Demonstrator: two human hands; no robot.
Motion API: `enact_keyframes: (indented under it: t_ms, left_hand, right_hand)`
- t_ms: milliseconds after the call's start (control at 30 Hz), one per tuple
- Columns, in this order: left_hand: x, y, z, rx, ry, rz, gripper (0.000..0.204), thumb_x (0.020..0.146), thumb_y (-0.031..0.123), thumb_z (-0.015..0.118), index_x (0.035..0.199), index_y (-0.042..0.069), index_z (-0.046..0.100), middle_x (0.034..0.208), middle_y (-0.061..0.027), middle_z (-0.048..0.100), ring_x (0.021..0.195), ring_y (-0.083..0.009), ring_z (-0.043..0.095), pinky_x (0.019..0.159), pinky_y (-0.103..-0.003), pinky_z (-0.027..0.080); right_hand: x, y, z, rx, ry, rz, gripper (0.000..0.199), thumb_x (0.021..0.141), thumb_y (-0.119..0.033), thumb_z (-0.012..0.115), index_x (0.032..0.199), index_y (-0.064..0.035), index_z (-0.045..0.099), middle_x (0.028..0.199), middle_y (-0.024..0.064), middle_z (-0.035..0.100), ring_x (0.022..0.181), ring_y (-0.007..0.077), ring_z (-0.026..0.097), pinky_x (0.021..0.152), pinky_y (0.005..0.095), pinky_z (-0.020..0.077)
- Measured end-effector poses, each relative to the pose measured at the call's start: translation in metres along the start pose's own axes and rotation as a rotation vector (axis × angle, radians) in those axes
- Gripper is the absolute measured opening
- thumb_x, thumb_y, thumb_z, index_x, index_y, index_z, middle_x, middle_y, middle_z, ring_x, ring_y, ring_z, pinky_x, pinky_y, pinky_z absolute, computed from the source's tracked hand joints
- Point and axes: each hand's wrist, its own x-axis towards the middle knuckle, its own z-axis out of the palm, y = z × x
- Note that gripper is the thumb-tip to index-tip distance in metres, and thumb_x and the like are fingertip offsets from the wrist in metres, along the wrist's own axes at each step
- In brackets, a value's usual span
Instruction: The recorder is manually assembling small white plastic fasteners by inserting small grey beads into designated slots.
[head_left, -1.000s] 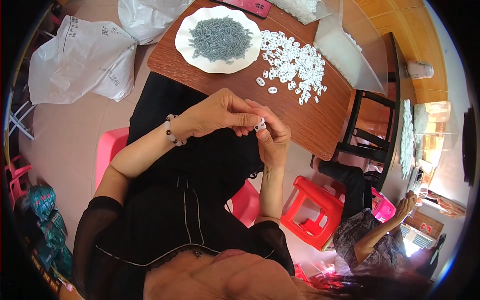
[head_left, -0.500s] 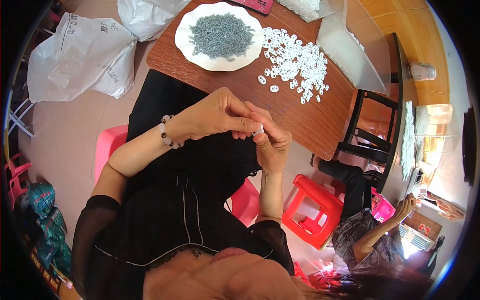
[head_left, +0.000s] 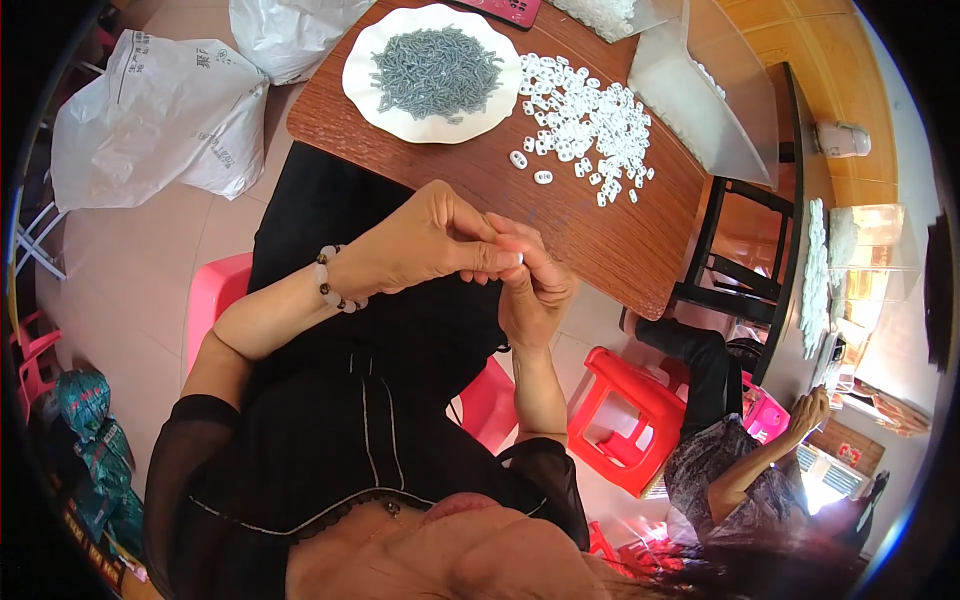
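In front of my lap, both hands meet at the near table edge. Between the fingertips sits a small white plastic piece, mostly hidden by fingers. My left hand, above a beaded bracelet, pinches it from the left with thumb and index finger. My right hand closes on it from the other side, fingers curled. Past the hands, a heap of white two-holed plastic pieces is spread on the table, with two pieces lying nearer than the rest. A scalloped white plate holds a pile of small grey springs.
The brown table has a clear-walled tray of white parts at its far right. White sacks stand on the left. A red stool is at right, near another seated person. A phone lies at the far edge.
The white piece shows less between the fingertips than before, as the fingers cover more of it. My hands have stayed nearly in place; the whole view has shifted slightly.
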Motion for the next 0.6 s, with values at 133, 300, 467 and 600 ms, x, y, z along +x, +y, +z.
enact_keyframes:
  t_ms: [133,300,467,600]
  left_hand:
    - [0.007,-0.002,0.006,-0.057,0.08,-0.004,0.02,0.086,0.019,0.071,0.085,-0.002,0.073,0.07,-0.0051,0.066,0.06,-0.0068,0.056,0.054,-0.02,0.044]
    - [0.024,-0.017,0.006,-0.101,0.128,-0.003,0.026,0.09,0.022,0.066,0.084,-0.002,0.072,0.072,-0.0049,0.066,0.062,-0.0069,0.057,0.056,-0.02,0.046]
    - [0.032,-0.025,0.007,-0.016,0.18,0.016,0.027,0.093,0.022,0.061,0.086,-0.001,0.071,0.073,-0.0047,0.066,0.066,-0.0078,0.059,0.062,-0.022,0.048]
    - [0.034,-0.031,0.006,0.01,0.192,0.04,0.026,0.094,0.022,0.061,0.088,-0.001,0.071,0.074,-0.0043,0.067,0.066,-0.0076,0.059,0.062,-0.022,0.048]
  right_hand:
    - [0.004,0.003,-0.009,-0.004,0.044,0.076,0.035,0.093,-0.022,0.06,0.114,0.0059,0.062,0.116,0.0184,0.062,0.079,0.0173,0.062,0.071,0.0285,0.0522]
    - [0.011,0.017,-0.023,0.133,0.067,0.135,0.049,0.097,-0.03,0.055,0.13,0.0057,0.05,0.128,0.0224,0.056,0.109,0.0229,0.057,0.094,0.0342,0.0449]
    - [0.012,0.02,-0.03,0.233,0.036,0.165,0.054,0.098,-0.033,0.049,0.135,0.0057,0.044,0.133,0.0245,0.05,0.117,0.0249,0.054,0.098,0.0343,0.0422]
    - [0.012,0.025,-0.035,0.283,0.019,0.194,0.054,0.099,-0.034,0.047,0.135,0.0056,0.043,0.135,0.025,0.048,0.119,0.0256,0.053,0.099,0.0343,0.0423]
